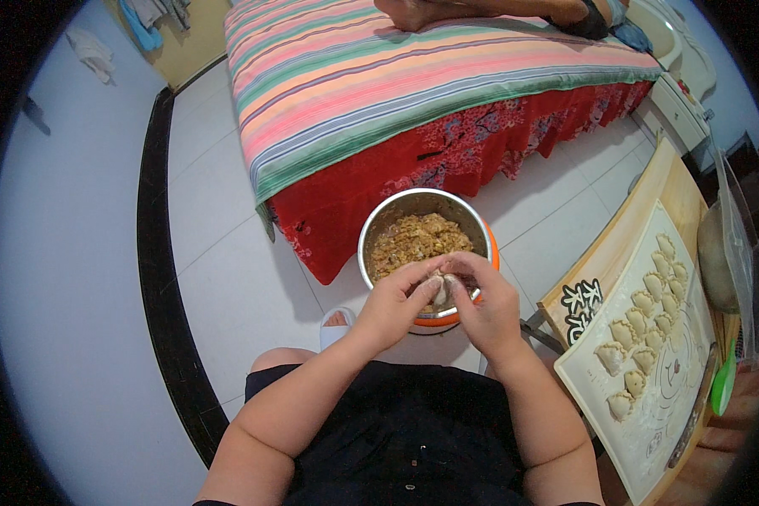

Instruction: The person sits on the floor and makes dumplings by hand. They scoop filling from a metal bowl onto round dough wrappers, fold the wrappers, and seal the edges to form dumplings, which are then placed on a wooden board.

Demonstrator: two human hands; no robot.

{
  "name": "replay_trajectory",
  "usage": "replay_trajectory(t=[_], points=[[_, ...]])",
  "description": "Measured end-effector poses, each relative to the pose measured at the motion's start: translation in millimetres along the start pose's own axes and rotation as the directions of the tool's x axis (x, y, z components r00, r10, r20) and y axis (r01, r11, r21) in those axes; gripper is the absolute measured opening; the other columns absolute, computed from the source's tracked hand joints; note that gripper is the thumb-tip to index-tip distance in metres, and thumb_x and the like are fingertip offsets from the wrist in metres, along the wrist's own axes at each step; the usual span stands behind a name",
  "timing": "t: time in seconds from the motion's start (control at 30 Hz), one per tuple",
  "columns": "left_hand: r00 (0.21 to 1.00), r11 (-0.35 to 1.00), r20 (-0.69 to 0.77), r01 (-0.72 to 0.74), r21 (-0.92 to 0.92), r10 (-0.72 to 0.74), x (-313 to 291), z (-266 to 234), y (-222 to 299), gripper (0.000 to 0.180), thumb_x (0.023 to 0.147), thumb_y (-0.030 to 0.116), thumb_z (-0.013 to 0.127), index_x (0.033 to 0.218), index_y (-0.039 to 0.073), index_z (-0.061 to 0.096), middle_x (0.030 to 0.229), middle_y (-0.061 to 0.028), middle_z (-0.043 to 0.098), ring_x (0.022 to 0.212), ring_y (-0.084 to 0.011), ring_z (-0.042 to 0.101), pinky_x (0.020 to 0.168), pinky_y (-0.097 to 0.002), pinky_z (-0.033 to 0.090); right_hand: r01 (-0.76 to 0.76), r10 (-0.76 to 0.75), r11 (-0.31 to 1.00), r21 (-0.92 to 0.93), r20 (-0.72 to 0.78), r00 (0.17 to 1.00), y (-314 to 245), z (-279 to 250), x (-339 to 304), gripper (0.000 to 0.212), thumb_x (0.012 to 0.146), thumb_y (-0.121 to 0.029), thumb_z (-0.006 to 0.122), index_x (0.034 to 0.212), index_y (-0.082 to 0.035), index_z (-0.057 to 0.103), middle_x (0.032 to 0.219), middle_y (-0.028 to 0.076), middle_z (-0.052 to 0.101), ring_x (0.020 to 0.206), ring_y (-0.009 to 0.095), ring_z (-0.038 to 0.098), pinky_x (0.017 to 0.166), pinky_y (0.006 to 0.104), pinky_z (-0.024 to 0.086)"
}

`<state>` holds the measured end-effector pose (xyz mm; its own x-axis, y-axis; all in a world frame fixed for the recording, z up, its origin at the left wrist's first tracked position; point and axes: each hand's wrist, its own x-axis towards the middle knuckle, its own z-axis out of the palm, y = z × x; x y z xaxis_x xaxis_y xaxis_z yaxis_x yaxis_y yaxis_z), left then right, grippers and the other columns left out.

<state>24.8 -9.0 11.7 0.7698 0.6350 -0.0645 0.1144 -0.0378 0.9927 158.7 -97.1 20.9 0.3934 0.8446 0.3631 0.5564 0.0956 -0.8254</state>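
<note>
Between my two hands is a small pale dumpling (pixel 440 293), partly hidden by the fingers. My left hand (pixel 402 297) pinches it from one side, and my right hand (pixel 485 297) closes on it from the other. Both hands are held over the near rim of a round metal pot (pixel 368 240). A chunky brown filling (pixel 422 243) lies in the pot. To the right, several folded dumplings (pixel 643 302) with crimped edges rest in rows on a white floured board (pixel 603 405).
The board lies on a wooden table (pixel 599 244) at the right, with a green spoon (pixel 724 384) by its edge. An orange stool (pixel 494 244) shows under the pot. Ahead stands a bed (pixel 354 110) with a striped cover, where another person's legs (pixel 497 10) lie.
</note>
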Motion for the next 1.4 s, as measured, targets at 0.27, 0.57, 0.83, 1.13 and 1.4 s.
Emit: replay_trajectory(t=[0.27, 0.57, 0.83, 1.13, 1.4], points=[[0.998, 0.999, 0.043, -0.046, 0.021, 0.045, -0.1, -1.9, -2.7, 0.034, 0.093, 0.012, 0.05, 0.125, 0.002, 0.051, 0.121, -0.0105, 0.054, 0.107, -0.0167, 0.055, 0.092, -0.0295, 0.044, -0.011, 0.011, 0.999, -0.042, 0.011, 1.0, -0.6, -2.2, -1.7, 0.039, 0.073, 0.003, 0.062, 0.111, -0.003, 0.055, 0.095, 0.016, 0.063, 0.085, 0.029, 0.064, 0.073, 0.0347, 0.051], [0.994, 0.953, 0.008, 0.109, -0.283, -0.112, 3.8, -3.0, -3.9, 0.034, 0.093, 0.014, 0.051, 0.125, 0.002, 0.05, 0.121, -0.0105, 0.054, 0.104, -0.017, 0.056, 0.091, -0.0309, 0.047, -0.111, 0.119, 0.986, 0.126, -0.056, 0.991, -1.6, 0.6, -1.4, 0.042, 0.074, 0.004, 0.062, 0.114, -0.004, 0.055, 0.093, 0.016, 0.063, 0.086, 0.029, 0.063, 0.073, 0.0344, 0.051], [0.99, 0.976, 0.012, -0.143, 0.163, 0.143, -0.3, 2.2, -4.2, 0.033, 0.092, 0.012, 0.052, 0.124, 0.002, 0.052, 0.115, -0.0076, 0.058, 0.103, -0.0154, 0.057, 0.09, -0.0286, 0.046, 0.133, -0.13, 0.98, -0.146, 0.033, 0.991, -2.5, -3.4, -0.7, 0.039, 0.074, 0.006, 0.061, 0.112, -0.001, 0.054, 0.094, 0.015, 0.063, 0.088, 0.028, 0.063, 0.075, 0.0341, 0.051], [0.991, 0.949, -0.013, 0.122, -0.291, -0.132, 2.6, -2.0, 1.4, 0.032, 0.092, 0.012, 0.051, 0.123, 0.002, 0.053, 0.117, -0.0081, 0.057, 0.105, -0.0159, 0.056, 0.092, -0.0283, 0.044, -0.046, 0.049, 0.998, 0.047, -0.059, 0.997, -2.4, 2.0, -0.9, 0.038, 0.073, 0.005, 0.063, 0.11, -0.002, 0.055, 0.093, 0.015, 0.063, 0.084, 0.028, 0.064, 0.073, 0.0335, 0.051], [0.993, 0.987, 0.012, -0.115, 0.108, 0.115, 0.6, -1.1, -1.1, 0.032, 0.091, 0.013, 0.055, 0.121, 0.002, 0.054, 0.121, -0.0089, 0.054, 0.11, -0.0172, 0.052, 0.093, -0.0304, 0.042, 0.076, -0.079, 0.994, -0.076, -0.038, 0.996, 1.7, 2.3, -1.0, 0.033, 0.074, 0.003, 0.064, 0.106, -0.003, 0.057, 0.091, 0.014, 0.063, 0.08, 0.026, 0.064, 0.069, 0.0338, 0.051]])
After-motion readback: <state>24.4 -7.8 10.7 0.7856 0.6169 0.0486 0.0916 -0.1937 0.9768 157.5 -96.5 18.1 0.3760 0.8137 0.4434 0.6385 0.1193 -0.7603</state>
